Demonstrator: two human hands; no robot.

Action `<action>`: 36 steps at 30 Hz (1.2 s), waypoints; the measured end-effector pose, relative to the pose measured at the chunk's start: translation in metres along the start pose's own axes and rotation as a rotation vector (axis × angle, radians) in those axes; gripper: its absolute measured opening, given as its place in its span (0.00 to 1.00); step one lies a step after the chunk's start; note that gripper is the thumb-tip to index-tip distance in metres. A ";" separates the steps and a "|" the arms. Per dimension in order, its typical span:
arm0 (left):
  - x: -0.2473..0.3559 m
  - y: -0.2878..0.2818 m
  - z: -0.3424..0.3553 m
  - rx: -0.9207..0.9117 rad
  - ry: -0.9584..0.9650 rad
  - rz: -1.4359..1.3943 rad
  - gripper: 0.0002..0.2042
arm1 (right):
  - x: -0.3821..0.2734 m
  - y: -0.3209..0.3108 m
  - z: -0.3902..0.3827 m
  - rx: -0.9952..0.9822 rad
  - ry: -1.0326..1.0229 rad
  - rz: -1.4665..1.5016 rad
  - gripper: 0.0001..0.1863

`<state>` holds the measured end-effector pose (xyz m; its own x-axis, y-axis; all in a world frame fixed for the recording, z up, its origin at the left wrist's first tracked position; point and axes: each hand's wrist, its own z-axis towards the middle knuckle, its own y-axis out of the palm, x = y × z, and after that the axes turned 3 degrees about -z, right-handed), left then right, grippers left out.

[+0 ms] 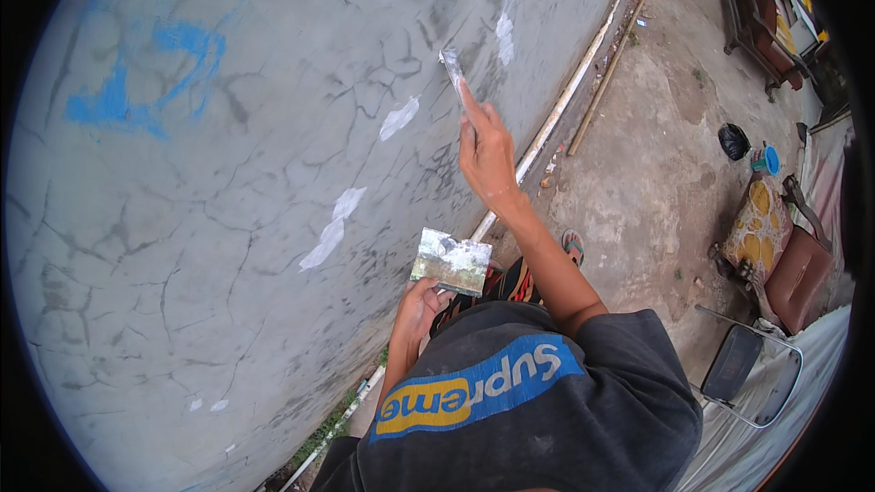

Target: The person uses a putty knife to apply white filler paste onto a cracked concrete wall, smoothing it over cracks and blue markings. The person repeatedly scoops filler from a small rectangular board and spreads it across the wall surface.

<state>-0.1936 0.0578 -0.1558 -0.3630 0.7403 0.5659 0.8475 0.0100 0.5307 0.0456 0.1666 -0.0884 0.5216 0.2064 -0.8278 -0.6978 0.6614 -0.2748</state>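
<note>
My right hand (485, 150) grips a narrow putty knife (453, 68), its whitened blade resting at the cracked grey wall (210, 246). My left hand (419, 308), lower and nearer my body, holds a flat rectangular board (452, 266) smeared with white paste. Pale filler patches (332, 228) mark several cracks, one just left of the knife. Blue paint marks (146, 77) are on the wall's upper left.
A white pipe (556, 118) and a long pole (611, 73) run along the wall's foot on a concrete floor (629, 200). At right lie wooden furniture (756, 0), a black bag (734, 140), a blue container (770, 160), a cushioned seat (793, 278) and a metal chair (736, 360).
</note>
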 end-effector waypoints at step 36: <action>-0.006 -0.007 0.015 -0.037 -0.042 0.019 0.18 | -0.007 -0.045 0.030 -0.115 0.066 0.009 0.25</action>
<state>-0.1917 0.0639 -0.1723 -0.3300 0.7679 0.5490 0.8388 -0.0283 0.5437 0.0878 0.1567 -0.0558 0.4842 0.1611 -0.8600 -0.7557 0.5723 -0.3183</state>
